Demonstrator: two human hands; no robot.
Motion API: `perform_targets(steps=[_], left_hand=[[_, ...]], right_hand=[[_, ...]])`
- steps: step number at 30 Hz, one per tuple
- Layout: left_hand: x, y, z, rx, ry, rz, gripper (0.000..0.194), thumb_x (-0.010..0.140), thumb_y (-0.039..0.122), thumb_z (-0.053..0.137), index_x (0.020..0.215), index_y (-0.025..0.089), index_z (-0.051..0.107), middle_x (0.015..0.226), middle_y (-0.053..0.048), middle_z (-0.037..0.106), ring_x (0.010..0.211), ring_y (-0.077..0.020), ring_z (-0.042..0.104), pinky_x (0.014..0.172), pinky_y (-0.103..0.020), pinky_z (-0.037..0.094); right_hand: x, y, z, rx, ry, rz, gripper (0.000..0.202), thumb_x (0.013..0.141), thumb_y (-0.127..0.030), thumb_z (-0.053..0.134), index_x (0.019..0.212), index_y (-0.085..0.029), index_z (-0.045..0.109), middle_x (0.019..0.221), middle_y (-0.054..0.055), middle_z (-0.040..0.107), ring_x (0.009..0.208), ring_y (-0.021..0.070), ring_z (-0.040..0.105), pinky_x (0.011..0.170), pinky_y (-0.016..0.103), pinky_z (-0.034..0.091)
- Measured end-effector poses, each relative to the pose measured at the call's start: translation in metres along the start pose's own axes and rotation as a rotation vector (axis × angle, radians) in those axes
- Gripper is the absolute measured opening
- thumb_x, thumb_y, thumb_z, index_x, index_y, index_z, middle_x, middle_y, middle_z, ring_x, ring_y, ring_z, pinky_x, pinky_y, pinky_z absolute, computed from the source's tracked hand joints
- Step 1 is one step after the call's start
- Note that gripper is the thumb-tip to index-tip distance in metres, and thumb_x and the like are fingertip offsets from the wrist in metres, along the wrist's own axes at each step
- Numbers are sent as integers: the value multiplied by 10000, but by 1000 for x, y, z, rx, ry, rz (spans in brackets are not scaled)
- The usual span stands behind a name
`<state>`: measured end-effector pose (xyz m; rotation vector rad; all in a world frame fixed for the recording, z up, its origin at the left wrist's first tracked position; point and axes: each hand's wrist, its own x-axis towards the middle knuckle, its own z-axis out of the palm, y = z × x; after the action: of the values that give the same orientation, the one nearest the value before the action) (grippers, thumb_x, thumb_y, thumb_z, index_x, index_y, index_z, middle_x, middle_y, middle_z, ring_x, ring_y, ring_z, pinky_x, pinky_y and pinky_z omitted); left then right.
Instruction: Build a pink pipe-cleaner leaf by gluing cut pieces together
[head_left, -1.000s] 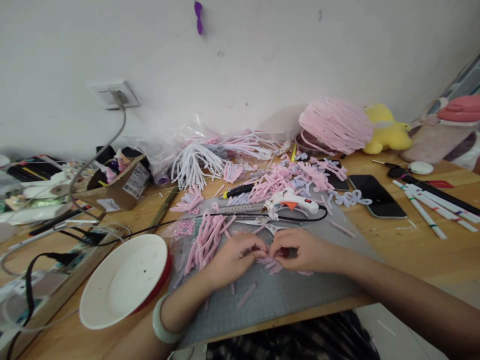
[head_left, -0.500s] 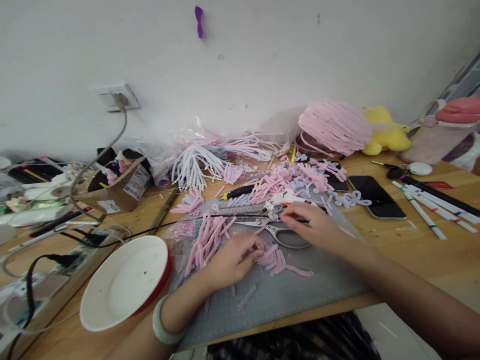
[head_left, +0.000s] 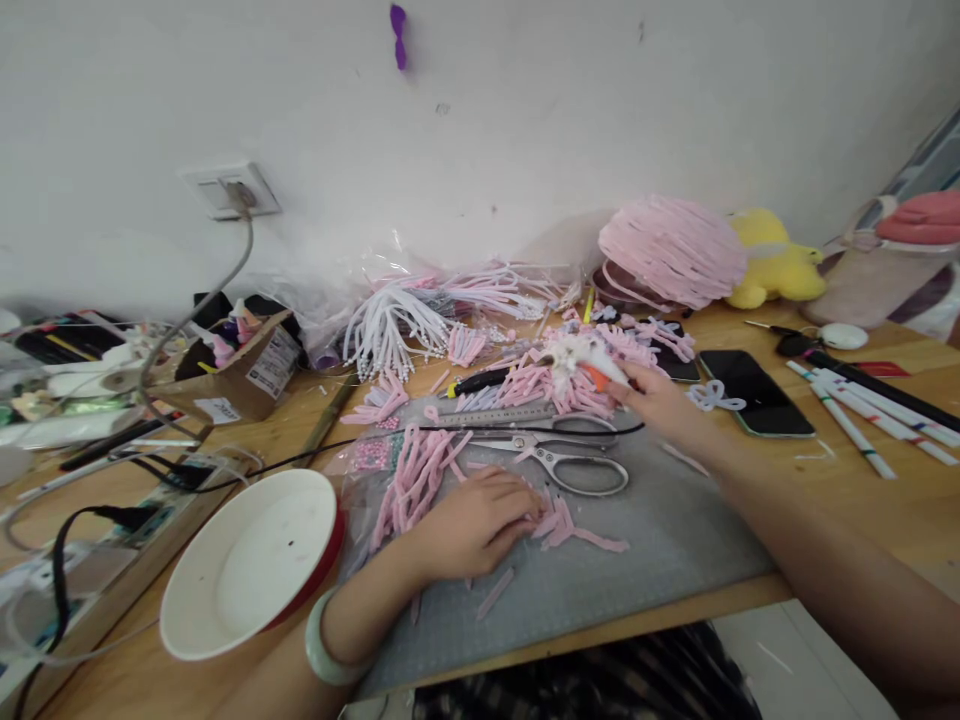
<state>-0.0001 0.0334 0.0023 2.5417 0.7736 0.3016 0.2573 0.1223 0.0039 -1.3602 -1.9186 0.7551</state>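
Note:
In my right hand (head_left: 654, 402) is a white hot glue gun (head_left: 576, 357) with an orange trigger, lifted above the heap of pink pipe cleaners (head_left: 525, 380). Its black cord trails left across the mat. My left hand (head_left: 484, 522) lies low over the grey cutting mat (head_left: 645, 560), its curled fingers on the end of a branched pink pipe-cleaner piece (head_left: 574, 532); the fingertips are partly hidden. Just beyond that hand are metal scissors (head_left: 555, 462) and a steel ruler (head_left: 487, 416). Bundled pink pipe cleaners (head_left: 412, 480) lie beside my left wrist.
A white bowl (head_left: 247, 560) stands left of the mat, near a power strip (head_left: 112, 570) and a cardboard box (head_left: 244, 375). White stems (head_left: 394, 330) lie at the back. To the right are a phone (head_left: 754, 393) and several marker pens (head_left: 847, 420).
My right hand has picked up the glue gun and moved it up and to the right, uncovering the scissors' handles. My left hand has flattened somewhat over the pink piece.

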Motion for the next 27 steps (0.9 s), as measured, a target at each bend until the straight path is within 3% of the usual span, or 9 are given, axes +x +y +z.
perform_targets(steps=[3, 6, 9, 12, 17, 22, 27], left_hand=[[-1, 0, -1, 5, -5, 22, 152, 867, 141, 391, 945, 182, 514, 1024, -66, 618, 960, -179, 536, 883, -334, 343], [-1, 1, -1, 14, -15, 92, 165, 861, 138, 395, 967, 179, 514, 1103, -79, 606, 1056, -191, 501, 921, -351, 313], [1, 3, 1, 11, -25, 140, 189, 855, 130, 399, 994, 187, 514, 1168, -72, 588, 1127, -188, 462, 964, -359, 269], [2, 3, 4, 6, -40, 138, 195, 849, 131, 409, 994, 194, 524, 1167, -63, 596, 1129, -187, 470, 982, -366, 253], [2, 2, 5, 11, -58, 125, 205, 848, 134, 415, 1006, 197, 530, 1179, -55, 594, 1127, -192, 470, 990, -374, 239], [1, 1, 6, 31, -77, 115, 215, 843, 139, 422, 1021, 192, 531, 1169, -56, 595, 1129, -200, 458, 988, -378, 244], [1, 1, 7, 28, -67, 114, 220, 837, 135, 431, 1024, 197, 526, 1149, -55, 601, 1126, -192, 463, 993, -376, 238]], right_hand=[[4, 5, -10, 286, 59, -42, 389, 704, -460, 580, 975, -183, 552, 868, 45, 641, 812, 220, 591, 727, 338, 459], [0, 17, -17, 390, 14, -24, 447, 625, -468, 646, 961, -196, 526, 916, 55, 638, 842, 240, 596, 731, 355, 473], [-11, 25, -19, 248, -93, -23, 539, 571, -459, 699, 1005, -193, 522, 969, 80, 629, 891, 276, 584, 752, 393, 474], [-20, 23, -16, -5, -110, 14, 611, 500, -422, 753, 1011, -167, 534, 948, 99, 623, 874, 303, 577, 731, 423, 472], [-23, 12, -12, -44, -216, -227, 410, 651, -327, 640, 1025, -187, 548, 894, 67, 622, 799, 244, 597, 717, 374, 470], [-25, 9, -13, -187, -249, -361, 341, 638, -266, 646, 968, -209, 584, 930, 83, 614, 870, 270, 571, 775, 391, 431], [-26, -3, -14, -246, -306, -431, 214, 651, -206, 598, 864, -213, 614, 833, 48, 632, 842, 246, 575, 740, 350, 426]])
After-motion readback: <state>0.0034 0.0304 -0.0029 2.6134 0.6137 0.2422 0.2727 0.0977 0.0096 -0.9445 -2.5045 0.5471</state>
